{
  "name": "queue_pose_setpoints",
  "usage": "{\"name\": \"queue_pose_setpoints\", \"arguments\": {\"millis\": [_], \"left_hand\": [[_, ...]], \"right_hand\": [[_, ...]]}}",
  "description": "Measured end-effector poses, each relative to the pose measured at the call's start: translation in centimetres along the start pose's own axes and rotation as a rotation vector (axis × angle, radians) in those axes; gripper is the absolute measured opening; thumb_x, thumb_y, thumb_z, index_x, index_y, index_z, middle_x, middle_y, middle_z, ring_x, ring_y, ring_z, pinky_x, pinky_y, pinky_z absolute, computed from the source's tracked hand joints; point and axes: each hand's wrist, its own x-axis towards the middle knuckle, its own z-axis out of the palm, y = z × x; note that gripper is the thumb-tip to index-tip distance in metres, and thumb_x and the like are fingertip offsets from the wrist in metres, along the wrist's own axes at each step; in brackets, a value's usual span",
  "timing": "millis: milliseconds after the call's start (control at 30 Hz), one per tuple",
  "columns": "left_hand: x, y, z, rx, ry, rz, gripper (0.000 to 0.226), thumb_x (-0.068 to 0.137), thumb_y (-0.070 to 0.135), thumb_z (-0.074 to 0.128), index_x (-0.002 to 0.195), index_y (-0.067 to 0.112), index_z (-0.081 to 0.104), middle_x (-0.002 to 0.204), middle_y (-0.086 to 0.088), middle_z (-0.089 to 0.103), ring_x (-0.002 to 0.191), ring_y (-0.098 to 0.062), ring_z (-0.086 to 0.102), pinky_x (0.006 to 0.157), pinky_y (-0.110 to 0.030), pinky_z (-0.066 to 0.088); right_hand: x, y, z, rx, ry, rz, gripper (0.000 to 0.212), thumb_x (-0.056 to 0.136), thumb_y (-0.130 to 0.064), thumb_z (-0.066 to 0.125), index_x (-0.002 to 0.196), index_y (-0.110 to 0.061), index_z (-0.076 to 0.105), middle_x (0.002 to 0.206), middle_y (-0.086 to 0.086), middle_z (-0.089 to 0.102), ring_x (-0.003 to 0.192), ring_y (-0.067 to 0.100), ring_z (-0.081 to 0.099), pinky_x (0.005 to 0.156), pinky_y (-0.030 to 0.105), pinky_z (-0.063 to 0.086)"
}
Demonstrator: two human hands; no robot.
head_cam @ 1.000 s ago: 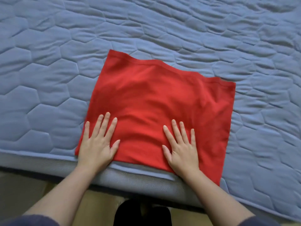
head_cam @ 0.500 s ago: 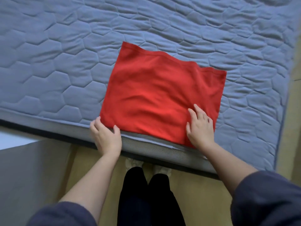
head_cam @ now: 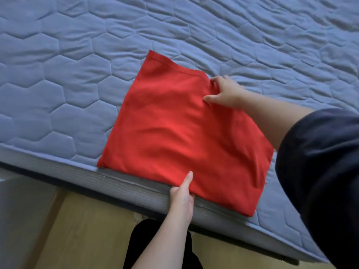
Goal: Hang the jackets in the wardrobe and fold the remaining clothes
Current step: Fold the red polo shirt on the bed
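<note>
A red garment [head_cam: 174, 133], folded into a rough rectangle, lies flat on the blue quilted mattress [head_cam: 77, 61] at its near edge. My left hand [head_cam: 181, 195] pinches the garment's near edge, thumb on top and fingers underneath. My right hand [head_cam: 225, 92] grips the garment's far right corner, with the cloth bunched between thumb and fingers. My right forearm crosses above the garment's right side and hides part of it.
The mattress stretches far to the left and back, with a grey mesh side band [head_cam: 116, 183] along its near edge. Below lies a wooden floor [head_cam: 87, 230]. My dark trouser legs [head_cam: 143, 245] stand close to the bed.
My hands went from lying flat on the garment to gripping its edges. The right hand moved up to the far right corner; the left shifted right along the near edge. The view turned.
</note>
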Motion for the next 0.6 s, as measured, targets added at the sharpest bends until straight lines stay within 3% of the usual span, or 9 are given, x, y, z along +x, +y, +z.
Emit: {"name": "queue_pose_setpoints", "arguments": {"millis": [100, 233, 433, 533, 600], "left_hand": [[0.3, -0.5, 0.6, -0.039, -0.015, -0.032, 0.026, 0.076, 0.011, 0.078, 0.097, 0.002, 0.067, 0.093, -0.011, 0.074, 0.082, -0.020, 0.072, 0.081, -0.033, 0.054], [-0.1, -0.2, 0.9, -0.064, -0.064, -0.068, 0.026, 0.077, 0.010, 0.075, 0.101, 0.002, 0.067, 0.094, -0.011, 0.074, 0.086, -0.022, 0.072, 0.089, -0.040, 0.053], [-5.0, 0.9, 0.8, -0.120, -0.213, -0.095, 0.029, 0.080, 0.008, 0.067, 0.110, 0.006, 0.065, 0.107, -0.012, 0.071, 0.094, -0.022, 0.070, 0.077, -0.036, 0.058], [-9.3, 3.3, 0.9, -0.093, -0.277, -0.037, 0.041, 0.074, 0.006, 0.066, 0.116, 0.007, 0.063, 0.114, -0.011, 0.069, 0.102, -0.022, 0.067, 0.087, -0.038, 0.055], [-12.1, 6.7, 1.7, -0.021, -0.327, 0.076, 0.040, 0.076, 0.004, 0.063, 0.116, 0.005, 0.063, 0.111, -0.010, 0.070, 0.103, -0.021, 0.066, 0.095, -0.038, 0.049]], "right_hand": [[1.6, 0.0, -1.7, 0.033, -0.166, 0.059, 0.077, 0.071, -0.060, 0.072, 0.131, -0.017, 0.050, 0.132, 0.008, 0.053, 0.119, 0.028, 0.052, 0.097, 0.033, 0.041], [1.4, -0.1, -3.2, 0.179, -0.373, 0.112, 0.059, 0.070, -0.043, 0.081, 0.123, -0.022, 0.062, 0.120, 0.004, 0.064, 0.106, 0.025, 0.063, 0.097, 0.042, 0.050], [-1.8, 0.4, -6.3, 0.440, -0.322, 0.167, 0.047, 0.081, -0.027, 0.075, 0.124, -0.015, 0.063, 0.116, 0.008, 0.067, 0.104, 0.026, 0.064, 0.098, 0.043, 0.049], [-4.9, 1.3, -10.4, 0.612, -0.303, 0.215, 0.039, 0.084, -0.022, 0.071, 0.121, -0.011, 0.062, 0.108, 0.007, 0.068, 0.096, 0.022, 0.065, 0.096, 0.039, 0.049], [-7.0, 1.9, -14.0, 0.702, -0.251, 0.215, 0.026, 0.087, -0.021, 0.067, 0.111, -0.010, 0.063, 0.099, 0.002, 0.069, 0.091, 0.016, 0.064, 0.087, 0.029, 0.051]]}}
